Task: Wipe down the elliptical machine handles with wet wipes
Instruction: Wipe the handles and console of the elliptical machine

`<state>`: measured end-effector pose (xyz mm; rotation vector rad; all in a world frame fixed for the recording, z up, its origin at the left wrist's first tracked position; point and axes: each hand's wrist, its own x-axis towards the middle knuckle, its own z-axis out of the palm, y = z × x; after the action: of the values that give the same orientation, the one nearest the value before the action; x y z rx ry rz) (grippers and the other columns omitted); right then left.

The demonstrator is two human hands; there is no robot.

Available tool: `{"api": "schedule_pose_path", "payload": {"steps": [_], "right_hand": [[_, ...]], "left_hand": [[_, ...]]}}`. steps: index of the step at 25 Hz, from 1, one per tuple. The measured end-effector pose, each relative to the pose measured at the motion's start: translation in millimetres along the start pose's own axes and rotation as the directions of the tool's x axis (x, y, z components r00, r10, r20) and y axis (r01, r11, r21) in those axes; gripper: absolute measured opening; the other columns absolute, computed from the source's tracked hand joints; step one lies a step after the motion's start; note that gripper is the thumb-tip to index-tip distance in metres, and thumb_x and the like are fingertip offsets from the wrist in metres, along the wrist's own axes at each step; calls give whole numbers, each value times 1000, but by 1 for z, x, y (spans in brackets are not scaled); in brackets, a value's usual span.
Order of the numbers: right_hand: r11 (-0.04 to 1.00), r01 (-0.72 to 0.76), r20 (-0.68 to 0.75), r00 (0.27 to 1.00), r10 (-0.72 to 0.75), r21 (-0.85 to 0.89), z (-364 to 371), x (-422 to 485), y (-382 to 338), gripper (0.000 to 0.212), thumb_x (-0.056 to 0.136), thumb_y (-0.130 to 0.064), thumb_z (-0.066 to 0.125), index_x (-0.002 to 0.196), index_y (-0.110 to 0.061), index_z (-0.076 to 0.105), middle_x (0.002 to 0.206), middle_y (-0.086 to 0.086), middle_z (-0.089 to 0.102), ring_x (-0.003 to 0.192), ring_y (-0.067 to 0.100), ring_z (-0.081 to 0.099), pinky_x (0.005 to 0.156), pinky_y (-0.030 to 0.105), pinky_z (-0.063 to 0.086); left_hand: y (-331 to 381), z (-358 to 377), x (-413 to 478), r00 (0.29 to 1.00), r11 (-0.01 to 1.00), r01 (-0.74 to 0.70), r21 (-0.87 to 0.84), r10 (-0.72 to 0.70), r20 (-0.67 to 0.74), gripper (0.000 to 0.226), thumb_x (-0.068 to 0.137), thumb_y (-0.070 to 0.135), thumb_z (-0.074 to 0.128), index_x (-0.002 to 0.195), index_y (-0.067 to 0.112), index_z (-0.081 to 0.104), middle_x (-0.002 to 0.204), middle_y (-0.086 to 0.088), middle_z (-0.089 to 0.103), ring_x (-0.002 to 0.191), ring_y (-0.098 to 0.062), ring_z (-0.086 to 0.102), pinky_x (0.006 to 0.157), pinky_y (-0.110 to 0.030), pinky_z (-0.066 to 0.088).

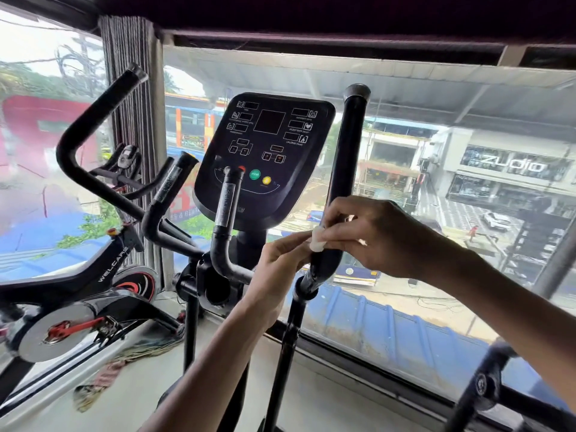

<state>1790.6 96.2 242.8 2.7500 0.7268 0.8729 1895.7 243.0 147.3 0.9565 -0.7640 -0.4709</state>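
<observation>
The elliptical's right moving handle (347, 157) is a black upright bar right of the console (268, 151). Both hands meet at its lower bend. My right hand (374, 235) curls round the bar from the right and pinches a small white wet wipe (318, 240) against it. My left hand (280, 263) comes up from below, and its fingertips pinch the same wipe from the left. The left moving handle (90, 132) curves up at the far left. Two short fixed grips (226, 201) stand in front of the console.
A black spin bike (93, 285) stands at the left by the window. A crumpled cloth (131, 357) lies on the floor below it. Large window glass runs behind the machine, with a grey pillar (134, 88) between panes. Another machine's frame (486, 385) shows at the lower right.
</observation>
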Motion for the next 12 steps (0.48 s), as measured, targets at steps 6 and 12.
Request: {"api": "schedule_pose_path", "payload": {"steps": [6, 12], "right_hand": [[972, -195, -285, 947, 150, -133, 4, 5, 6, 16, 97, -17, 69, 105, -8, 81, 97, 7, 65, 84, 26, 64, 72, 41, 57], [989, -18, -160, 987, -5, -144, 19, -16, -9, 15, 103, -12, 66, 106, -6, 79, 98, 9, 65, 85, 27, 62, 72, 39, 56]], "left_hand": [[-6, -6, 5, 1000, 999, 11, -53, -9, 25, 25, 98, 2, 59, 102, 14, 80, 103, -9, 78, 96, -16, 72, 100, -29, 53], [-1, -12, 6, 995, 992, 85, -96, -79, 63, 23, 98, 9, 60, 97, 14, 82, 102, -10, 78, 97, -17, 72, 98, -26, 54]]}}
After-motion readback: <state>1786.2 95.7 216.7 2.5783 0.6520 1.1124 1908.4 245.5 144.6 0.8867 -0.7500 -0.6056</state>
